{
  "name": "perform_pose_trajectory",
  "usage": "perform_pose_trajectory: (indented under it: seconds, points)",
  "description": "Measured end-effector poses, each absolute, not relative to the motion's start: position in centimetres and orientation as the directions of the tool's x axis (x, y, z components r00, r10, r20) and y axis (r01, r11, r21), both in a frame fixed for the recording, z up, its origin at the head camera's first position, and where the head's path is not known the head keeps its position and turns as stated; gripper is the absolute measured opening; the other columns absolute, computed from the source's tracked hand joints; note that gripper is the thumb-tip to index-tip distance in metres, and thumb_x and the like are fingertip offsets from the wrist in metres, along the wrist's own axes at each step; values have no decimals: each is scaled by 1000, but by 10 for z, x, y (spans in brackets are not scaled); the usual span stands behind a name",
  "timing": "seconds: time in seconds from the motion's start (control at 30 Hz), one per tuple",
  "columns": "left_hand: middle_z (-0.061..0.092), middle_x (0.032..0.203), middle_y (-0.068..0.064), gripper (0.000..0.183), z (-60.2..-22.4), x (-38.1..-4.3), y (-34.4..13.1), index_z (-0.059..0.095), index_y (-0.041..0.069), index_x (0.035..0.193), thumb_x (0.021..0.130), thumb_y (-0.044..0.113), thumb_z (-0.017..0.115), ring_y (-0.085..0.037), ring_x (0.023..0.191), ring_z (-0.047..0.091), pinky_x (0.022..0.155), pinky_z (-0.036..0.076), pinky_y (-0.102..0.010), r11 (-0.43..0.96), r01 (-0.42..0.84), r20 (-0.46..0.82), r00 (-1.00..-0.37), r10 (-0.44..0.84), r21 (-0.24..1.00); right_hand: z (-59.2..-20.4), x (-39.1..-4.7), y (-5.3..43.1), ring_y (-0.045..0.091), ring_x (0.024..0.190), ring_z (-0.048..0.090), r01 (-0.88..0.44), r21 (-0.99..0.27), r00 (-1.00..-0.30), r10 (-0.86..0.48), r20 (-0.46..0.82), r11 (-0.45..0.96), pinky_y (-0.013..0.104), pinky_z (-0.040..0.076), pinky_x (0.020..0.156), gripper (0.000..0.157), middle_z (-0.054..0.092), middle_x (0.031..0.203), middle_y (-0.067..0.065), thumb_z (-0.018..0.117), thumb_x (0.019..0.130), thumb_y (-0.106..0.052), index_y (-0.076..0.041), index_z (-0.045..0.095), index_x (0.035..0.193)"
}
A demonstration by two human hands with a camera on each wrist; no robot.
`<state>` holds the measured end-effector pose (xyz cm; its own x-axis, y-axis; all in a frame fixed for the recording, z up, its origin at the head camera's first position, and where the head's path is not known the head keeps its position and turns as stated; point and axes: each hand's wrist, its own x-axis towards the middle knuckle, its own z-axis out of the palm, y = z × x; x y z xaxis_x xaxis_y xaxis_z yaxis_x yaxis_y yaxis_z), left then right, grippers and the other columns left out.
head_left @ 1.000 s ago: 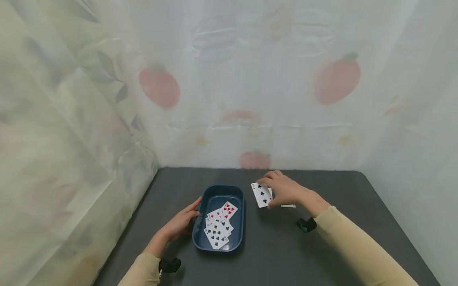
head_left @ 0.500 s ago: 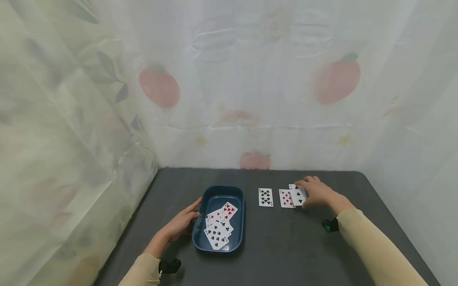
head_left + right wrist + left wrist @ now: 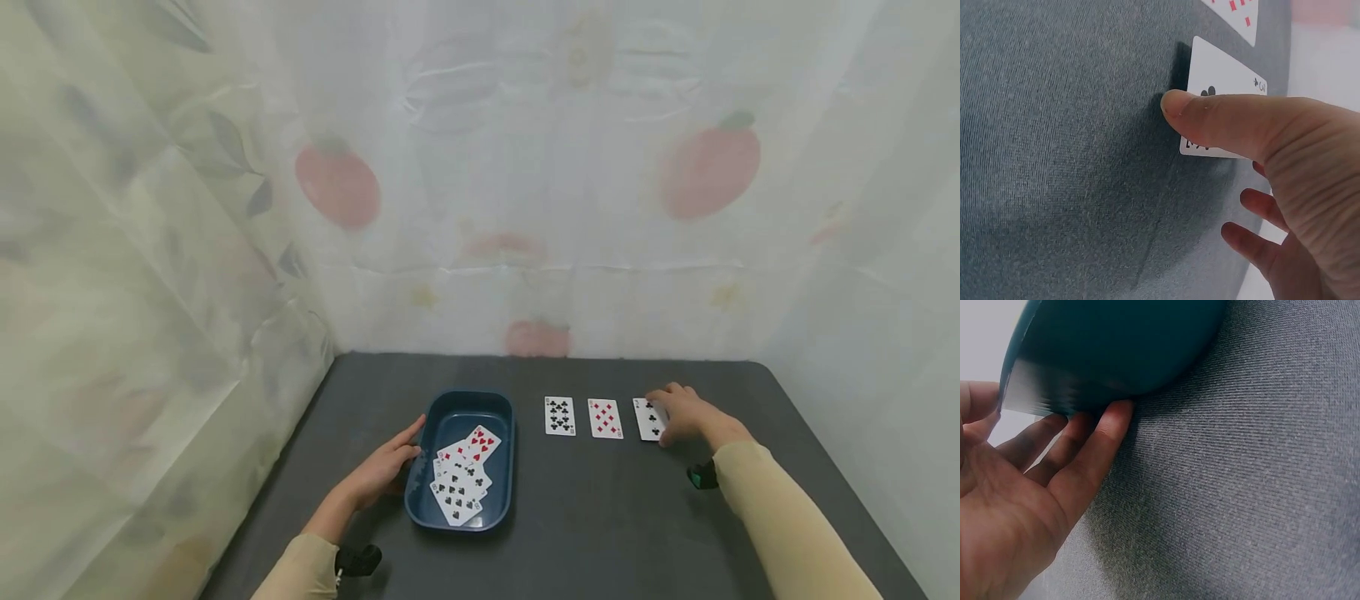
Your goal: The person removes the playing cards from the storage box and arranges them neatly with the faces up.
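My right hand (image 3: pixel 690 417) grips a white playing card (image 3: pixel 649 419), the three of clubs, at the right end of a row. In the right wrist view the thumb lies at the near edge of this card (image 3: pixel 1222 72); the other edge and some fingertips are hidden. Left of it are a card with red diamonds (image 3: pixel 605 418) and a card with black clubs (image 3: pixel 559 416), both face up and apart. My left hand (image 3: pixel 375 472) holds the left side of the blue tray (image 3: pixel 510 467); in the left wrist view its fingertips meet the outer wall (image 3: pixel 1110 356).
Several overlapping face-up cards (image 3: pixel 459 483), red and black, lie in the tray. The dark grey table (image 3: pixel 570 533) ends at a pale curtain (image 3: pixel 450 317) behind and on the left.
My right hand has carried the three of clubs rightward past the other two cards and lowered it towards the table at the row's right end. The left hand and tray keep their place.
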<state>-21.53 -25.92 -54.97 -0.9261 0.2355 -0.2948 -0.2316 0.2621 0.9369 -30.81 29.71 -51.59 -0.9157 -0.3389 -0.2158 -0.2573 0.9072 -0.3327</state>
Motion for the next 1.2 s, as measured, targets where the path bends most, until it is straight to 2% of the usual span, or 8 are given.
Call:
perform_pose_trajectory:
  seconds: [0.17,0.43,0.67,1.2]
  points:
    - [24,164,-24,61,-550,-215,-258,26,38,163,108,21,46,-49,139,39,86,50,-69,274,-226,-292,-929,230,935,-515,-308,299,52,122,41,-241,-334,-913,-330,-241,911,68,42,92,78,44,137,33,90,75,-12,0,55,143]
    - [18,166,-24,61,-549,-215,-259,23,37,164,109,26,46,-53,142,32,89,49,-69,294,-210,-287,-924,252,932,-519,-308,299,49,118,43,-214,-335,-915,-308,-260,918,65,44,89,78,45,136,32,91,73,-12,-1,56,141]
    - [22,165,-21,60,-551,-216,-260,25,40,163,109,24,46,-49,142,35,90,48,-69,292,-223,-297,-925,238,930,-519,-310,299,48,118,44,-198,-334,-912,-298,-281,922,66,44,90,76,46,135,31,90,74,-12,-2,56,141]
    - [19,166,-22,61,-551,-216,-262,22,37,164,109,26,46,-51,143,32,91,47,-71,292,-215,-292,-922,252,932,-511,-310,294,49,117,44,-193,-323,-904,-296,-309,927,67,43,92,76,47,133,31,91,74,-13,-2,57,140]
